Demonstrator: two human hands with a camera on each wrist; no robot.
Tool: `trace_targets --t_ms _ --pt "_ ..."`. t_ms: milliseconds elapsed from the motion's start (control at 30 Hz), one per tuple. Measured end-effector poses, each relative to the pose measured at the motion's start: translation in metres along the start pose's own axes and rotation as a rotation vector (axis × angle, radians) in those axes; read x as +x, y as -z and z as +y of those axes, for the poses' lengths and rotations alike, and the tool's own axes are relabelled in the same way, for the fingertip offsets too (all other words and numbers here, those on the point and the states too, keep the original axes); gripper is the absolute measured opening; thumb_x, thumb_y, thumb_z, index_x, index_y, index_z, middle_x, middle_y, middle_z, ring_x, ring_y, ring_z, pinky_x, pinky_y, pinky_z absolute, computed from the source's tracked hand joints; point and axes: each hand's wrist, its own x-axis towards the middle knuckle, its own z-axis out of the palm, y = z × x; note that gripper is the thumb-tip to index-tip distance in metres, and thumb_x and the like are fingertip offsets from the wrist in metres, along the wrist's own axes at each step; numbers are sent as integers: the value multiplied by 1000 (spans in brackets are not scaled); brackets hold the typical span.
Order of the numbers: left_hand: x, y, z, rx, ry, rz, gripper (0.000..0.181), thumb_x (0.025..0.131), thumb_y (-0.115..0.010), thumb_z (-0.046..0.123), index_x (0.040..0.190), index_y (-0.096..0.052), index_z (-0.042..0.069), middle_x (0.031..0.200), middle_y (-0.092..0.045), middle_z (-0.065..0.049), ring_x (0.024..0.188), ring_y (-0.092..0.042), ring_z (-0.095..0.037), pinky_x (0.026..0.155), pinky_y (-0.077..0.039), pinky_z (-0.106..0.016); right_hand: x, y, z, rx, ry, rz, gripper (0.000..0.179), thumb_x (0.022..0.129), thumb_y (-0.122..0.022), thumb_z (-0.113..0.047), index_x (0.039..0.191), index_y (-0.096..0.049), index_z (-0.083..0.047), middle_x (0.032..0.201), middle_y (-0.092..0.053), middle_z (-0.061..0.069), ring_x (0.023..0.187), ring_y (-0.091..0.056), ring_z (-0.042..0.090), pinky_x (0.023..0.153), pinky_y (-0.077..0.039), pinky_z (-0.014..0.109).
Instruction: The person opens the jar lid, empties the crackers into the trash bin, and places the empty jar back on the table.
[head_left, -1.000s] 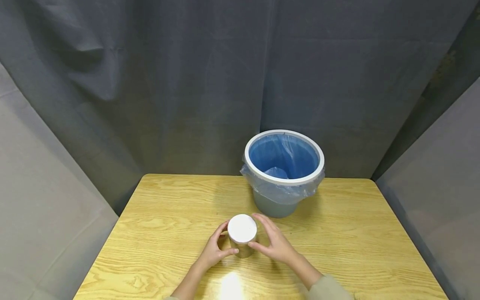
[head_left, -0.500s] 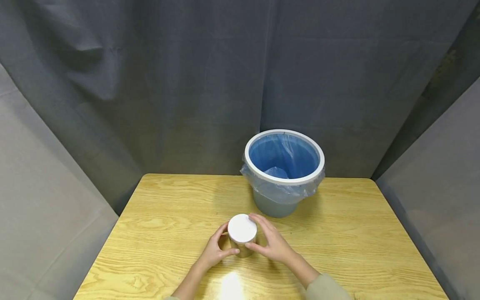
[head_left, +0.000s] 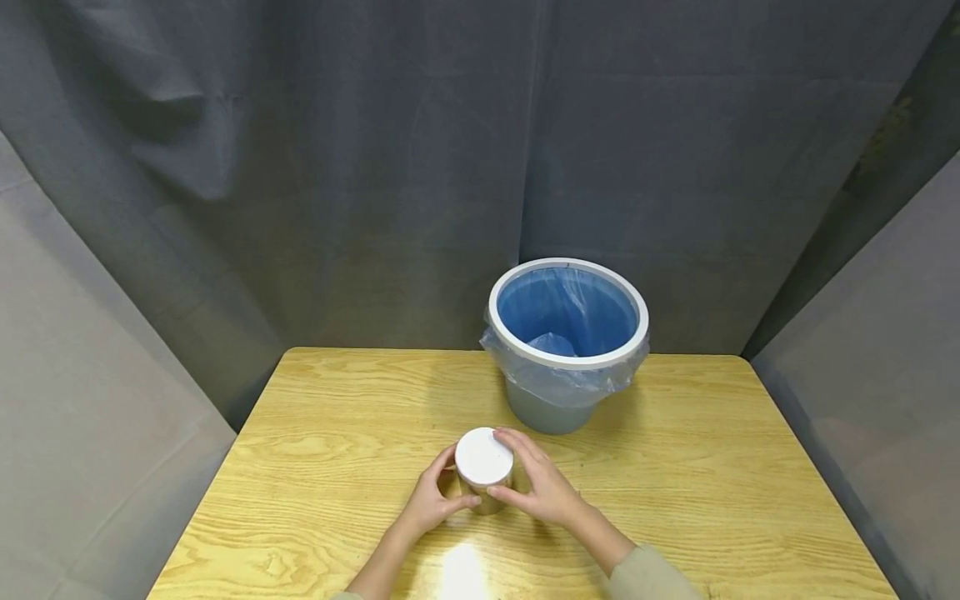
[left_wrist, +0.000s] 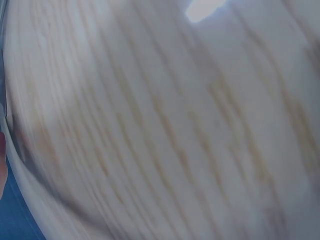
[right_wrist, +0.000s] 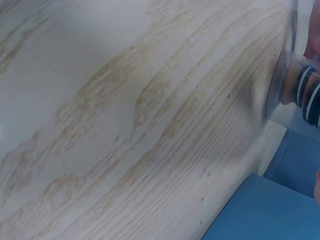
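A clear jar (head_left: 491, 502) with a white lid (head_left: 483, 456) stands upright near the front middle of the table. My left hand (head_left: 433, 500) holds it from the left side, fingers behind and thumb in front. On the right, my right hand (head_left: 547, 489) grips the lid's edge, its fingers at the far rim and its thumb at the near one. Stacked dark discs with white stripes (right_wrist: 307, 95) show through the jar wall in the right wrist view. Only a sliver of hand appears at the left border of the left wrist view.
A grey bin (head_left: 551, 412) with a white rim and a bluish plastic liner (head_left: 570, 312) stands behind the jar, toward the back right. Under everything is a wood-grain table (head_left: 337, 433). Dark curtains (head_left: 375, 167) hang behind it, and pale panels flank it.
My right hand has moved slightly left, its fingertips and thumb closing in from beside the jar onto the lid's edge. The left hand, jar and bin stay put.
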Motion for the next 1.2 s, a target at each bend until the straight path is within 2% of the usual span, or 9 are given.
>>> trace_targets --t_ms 233,467,833,1200 --pt "0 0 1 -9 23 9 76 72 -77 9 136 -36 2 133 -46 -17 116 -44 -35 97 -35 -57 0 -1 0 -4 -16 -12 72 82 -63 -45 138 -37 -9 138 -39 15 124 -40 32 93 -40 55" --pt "1 1 1 -32 29 9 77 71 -78 11 135 -37 2 133 -45 -17 116 -45 -37 97 -35 -56 -1 -2 3 -29 -27 -11 70 81 -64 -47 137 -39 -12 139 -39 13 124 -41 32 93 -39 56" --pt "2 2 -1 -42 50 10 78 69 -79 13 135 -38 4 132 -46 -17 116 -45 -36 98 -35 -54 1 0 7 -16 29 17 70 80 -66 -46 134 -43 -9 135 -44 13 122 -43 30 93 -38 57" --pt "3 2 -1 -42 40 20 78 69 -80 13 135 -39 2 131 -47 -19 115 -46 -38 96 -37 -56 3 3 10 20 28 -11 70 77 -69 -43 133 -45 -10 136 -45 9 122 -43 31 94 -36 59"
